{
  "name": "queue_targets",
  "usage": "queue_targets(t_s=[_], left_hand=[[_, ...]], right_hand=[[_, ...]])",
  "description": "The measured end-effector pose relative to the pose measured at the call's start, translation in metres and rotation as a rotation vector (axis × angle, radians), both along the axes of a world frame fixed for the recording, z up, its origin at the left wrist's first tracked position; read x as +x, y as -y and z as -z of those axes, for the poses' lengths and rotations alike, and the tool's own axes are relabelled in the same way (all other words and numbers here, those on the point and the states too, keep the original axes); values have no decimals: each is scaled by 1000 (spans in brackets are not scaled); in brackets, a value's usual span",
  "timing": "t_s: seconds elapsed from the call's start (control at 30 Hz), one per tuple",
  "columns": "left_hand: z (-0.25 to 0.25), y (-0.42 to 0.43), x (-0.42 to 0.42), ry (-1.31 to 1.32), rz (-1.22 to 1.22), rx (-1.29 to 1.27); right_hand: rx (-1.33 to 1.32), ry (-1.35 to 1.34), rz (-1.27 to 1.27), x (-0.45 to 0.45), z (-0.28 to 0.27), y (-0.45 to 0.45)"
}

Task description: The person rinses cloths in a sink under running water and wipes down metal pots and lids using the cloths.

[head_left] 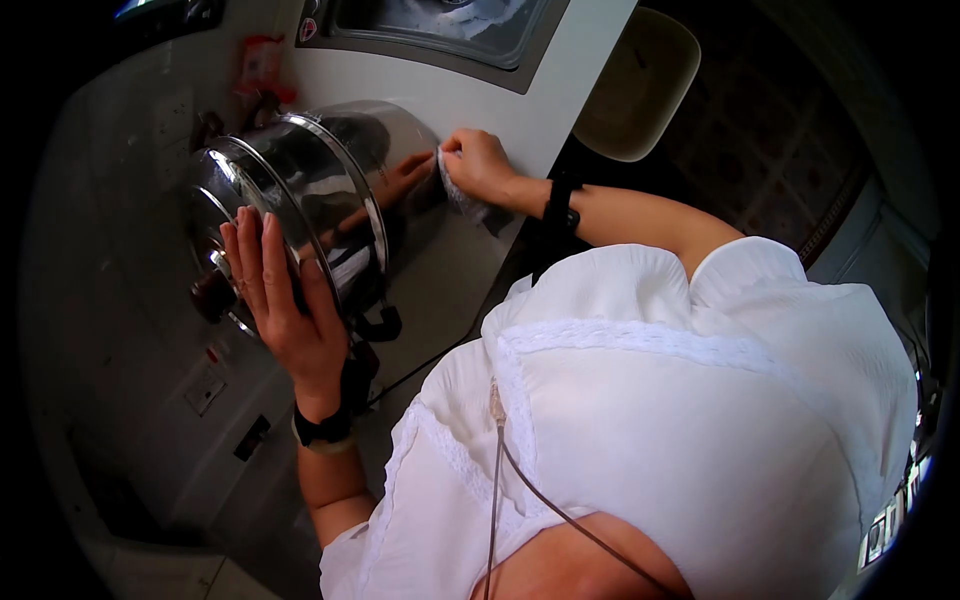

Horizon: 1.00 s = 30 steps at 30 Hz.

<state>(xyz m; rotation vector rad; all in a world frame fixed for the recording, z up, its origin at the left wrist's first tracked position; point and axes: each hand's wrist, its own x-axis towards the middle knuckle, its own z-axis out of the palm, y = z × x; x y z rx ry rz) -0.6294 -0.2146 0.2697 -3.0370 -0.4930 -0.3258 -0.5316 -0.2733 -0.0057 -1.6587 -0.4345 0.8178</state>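
Observation:
A shiny stainless steel pot (350, 135) with stacked tiers and dark handles stands on the white counter. My left hand (290, 300) lies against its lid (235, 185), fingers stretched out, near the dark lid knob (212, 296). At the lower side of the pot, my right hand (483, 167) is closed on a pale crumpled cloth (460, 198). Part of the cloth is hidden under the hand, and it appears to touch the pot's wall or the counter beside it; I cannot tell which. The hand and arm are mirrored in the metal.
A sink (510, 75) is set into the counter (560, 100) at the top. Beyond the counter edge sits a pale plastic basin (690, 75). A red and white packet (262, 68) stands behind the pot. A dark cable (425, 365) runs along near the counter's front.

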Motion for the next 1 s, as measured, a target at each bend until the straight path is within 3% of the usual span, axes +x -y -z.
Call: queue_targets(t_s=[0.13, 0.23, 0.33, 0.47, 0.63, 0.73, 0.87, 1.0], left_hand=[[-2, 3, 1, 5, -15, -14], [-1, 0, 1, 10, -20, -29], [-2, -3, -1, 22, -14, -42], [-1, -9, -6, 39, 7, -29], [1, -13, -11, 94, 36, -7], [2, -14, -14, 105, 48, 9], [6, -17, -18, 141, 61, 44], [13, -21, -24, 177, 87, 59]], right_hand=[[-37, -55, -25, -15, -7, 0], [274, 29, 62, -2, -47, -3], [408, 104, 104, -5, -64, -1], [-41, -142, 86, -20, -16, -8], [376, 64, 65, -14, -94, -2], [346, 28, 84, -19, -89, 1], [-194, -149, -5, -45, 1, -4], [-21, -106, 24, -54, -48, 4]])
